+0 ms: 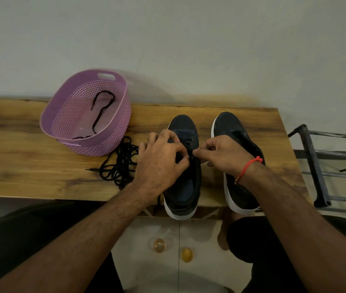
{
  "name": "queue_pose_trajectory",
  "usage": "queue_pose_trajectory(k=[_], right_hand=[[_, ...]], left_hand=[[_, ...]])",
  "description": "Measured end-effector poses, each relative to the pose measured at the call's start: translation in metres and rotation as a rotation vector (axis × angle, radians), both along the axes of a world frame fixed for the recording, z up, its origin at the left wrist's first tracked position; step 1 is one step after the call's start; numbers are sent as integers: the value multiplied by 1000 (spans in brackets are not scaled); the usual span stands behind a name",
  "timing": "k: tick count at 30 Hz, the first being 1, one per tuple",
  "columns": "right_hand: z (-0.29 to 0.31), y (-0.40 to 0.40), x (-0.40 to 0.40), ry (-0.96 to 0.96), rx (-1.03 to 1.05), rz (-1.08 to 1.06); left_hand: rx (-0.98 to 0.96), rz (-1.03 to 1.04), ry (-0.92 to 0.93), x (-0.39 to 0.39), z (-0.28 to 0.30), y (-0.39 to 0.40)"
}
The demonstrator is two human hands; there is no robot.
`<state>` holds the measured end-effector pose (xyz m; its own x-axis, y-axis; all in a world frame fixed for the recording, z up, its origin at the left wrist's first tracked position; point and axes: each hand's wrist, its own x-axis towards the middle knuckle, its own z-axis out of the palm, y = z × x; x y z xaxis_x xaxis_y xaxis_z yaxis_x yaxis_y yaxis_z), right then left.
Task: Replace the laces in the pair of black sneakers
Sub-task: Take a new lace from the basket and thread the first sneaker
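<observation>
We are midway at best: both black sneakers stand side by side on the counter [30, 123]. Our left hand [159, 163] and right hand [222, 155] pinch a lace end at the eyelets of the left sneaker [185, 187]; the right sneaker [235, 130] looks unlaced. One lace lies in the purple basket [87, 123], a tangled black lace pile [121, 163] beside it. Our fingers hide the eyelets, so we cannot tell whether we are threading or unthreading.

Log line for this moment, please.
left hand pinching lace at left sneaker eyelets | right hand pinching same lace | right sneaker unlaced | spare laces beside basket
</observation>
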<state>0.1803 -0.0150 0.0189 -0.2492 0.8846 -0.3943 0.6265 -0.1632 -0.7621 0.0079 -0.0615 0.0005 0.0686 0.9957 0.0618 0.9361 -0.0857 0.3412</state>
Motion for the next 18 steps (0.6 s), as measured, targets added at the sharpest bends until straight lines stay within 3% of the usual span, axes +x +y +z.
queue_pose_trajectory(k=[6,9,14,18], right_hand=[[-1,-2,-2,-33,40,-8],[-1,-1,-3,-43,46,-8],[4,-1,-1,9,-37,-34],[7,-2,-1,41,-78,-67]], left_hand=[[-13,28,12,2,1,-1],[-45,64,-93,1,0,0],[-119,108,-205,0,5,3],[-119,104,-182,1,7,3]])
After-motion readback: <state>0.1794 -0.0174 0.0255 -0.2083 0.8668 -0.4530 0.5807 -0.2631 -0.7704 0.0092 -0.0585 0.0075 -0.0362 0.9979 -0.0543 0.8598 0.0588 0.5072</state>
